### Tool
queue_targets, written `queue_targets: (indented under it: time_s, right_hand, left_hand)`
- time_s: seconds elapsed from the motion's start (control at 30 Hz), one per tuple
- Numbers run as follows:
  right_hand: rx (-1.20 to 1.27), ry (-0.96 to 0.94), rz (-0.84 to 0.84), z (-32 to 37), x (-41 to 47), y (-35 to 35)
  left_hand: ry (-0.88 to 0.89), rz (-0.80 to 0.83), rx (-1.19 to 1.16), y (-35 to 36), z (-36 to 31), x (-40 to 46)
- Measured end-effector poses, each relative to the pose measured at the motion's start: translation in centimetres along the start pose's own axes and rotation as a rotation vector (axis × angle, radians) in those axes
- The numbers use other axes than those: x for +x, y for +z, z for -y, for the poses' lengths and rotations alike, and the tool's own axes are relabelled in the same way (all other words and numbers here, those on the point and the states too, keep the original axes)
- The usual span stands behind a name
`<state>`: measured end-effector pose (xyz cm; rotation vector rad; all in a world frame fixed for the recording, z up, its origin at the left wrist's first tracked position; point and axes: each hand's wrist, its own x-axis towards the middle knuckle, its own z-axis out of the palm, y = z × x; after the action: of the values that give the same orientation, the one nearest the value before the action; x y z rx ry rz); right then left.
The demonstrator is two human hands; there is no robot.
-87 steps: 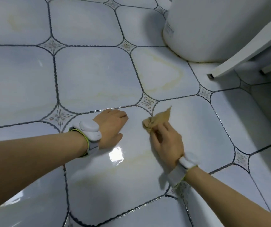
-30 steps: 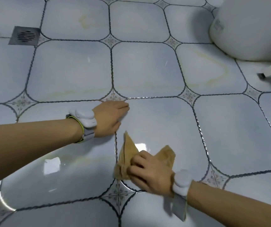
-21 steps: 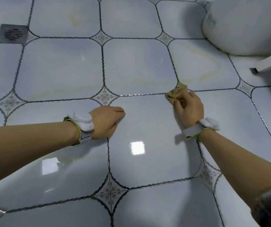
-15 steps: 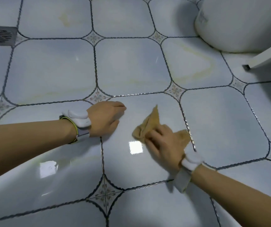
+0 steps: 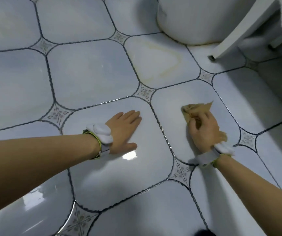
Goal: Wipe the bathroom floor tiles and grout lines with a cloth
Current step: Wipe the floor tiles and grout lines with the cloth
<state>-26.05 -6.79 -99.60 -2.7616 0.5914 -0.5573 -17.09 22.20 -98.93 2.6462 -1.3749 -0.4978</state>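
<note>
My right hand (image 5: 203, 130) grips a crumpled tan cloth (image 5: 194, 109) and presses it onto a glossy pale blue floor tile (image 5: 179, 99) right of centre. The cloth sticks out ahead of my fingers and a little behind the palm. Flat on the neighbouring tile lies my left hand (image 5: 124, 128), fingers straight and together, palm down. A dark wavy grout line (image 5: 162, 132) runs between the two hands. Both wrists carry white bands.
A white toilet base (image 5: 193, 19) stands at the top right, with a yellowish stain ring (image 5: 162, 63) on the tile in front of it. A white slanted bar (image 5: 239, 31) reaches the floor at the far right.
My right hand has carried the cloth across the grout line onto the tile to the right, after sweeps back and forth. My left hand stays planted. The view has swung right, so the floor drain is out of sight.
</note>
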Motion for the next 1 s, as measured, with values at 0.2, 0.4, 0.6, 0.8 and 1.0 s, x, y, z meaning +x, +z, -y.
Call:
queue_targets:
  time_s: [0.2, 0.4, 0.6, 0.8, 1.0]
  right_hand:
    - [0.24, -0.647, 0.465, 0.1, -9.6, -2.7]
    - [-0.155, -0.284, 0.159, -9.1, 3.3, -2.7]
    - [-0.138, 0.131, -0.009, -5.9, 4.7, -1.2]
    - [0.094, -0.44, 0.332, 0.4, -9.3, -1.5]
    - [-0.033, -0.353, 0.192, -3.3, -2.3, -2.2]
  left_hand:
    - [-0.012, 0.008, -0.028, 0.9, -1.4, 0.8]
    - [-0.012, 0.036, 0.025, 0.3, -1.8, 0.8]
    - [-0.005, 0.052, 0.108, -0.6, -2.2, 1.2]
    - [-0.009, 0.067, 0.132, -1.0, -2.4, 1.0]
    - [-0.039, 0.012, 0.024, -3.1, -1.0, -0.5]
